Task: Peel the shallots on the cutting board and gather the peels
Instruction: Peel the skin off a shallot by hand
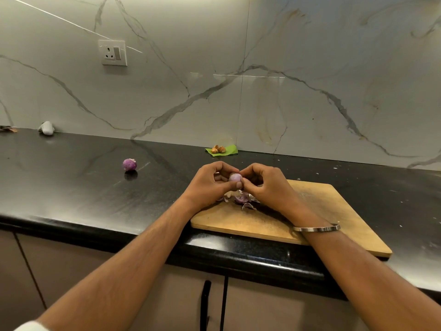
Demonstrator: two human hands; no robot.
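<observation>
left hand (210, 181): fingers curled, thumb pinching the shallot (235, 178)
right hand (265, 183): fingers curled, fingertips on the shallot's right side
forearms: both bare, stretched forward, converging
right wrist: metal bangle (316, 227)

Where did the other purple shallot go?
The loose shallot sits on the black counter, left of both hands and the board.
</observation>
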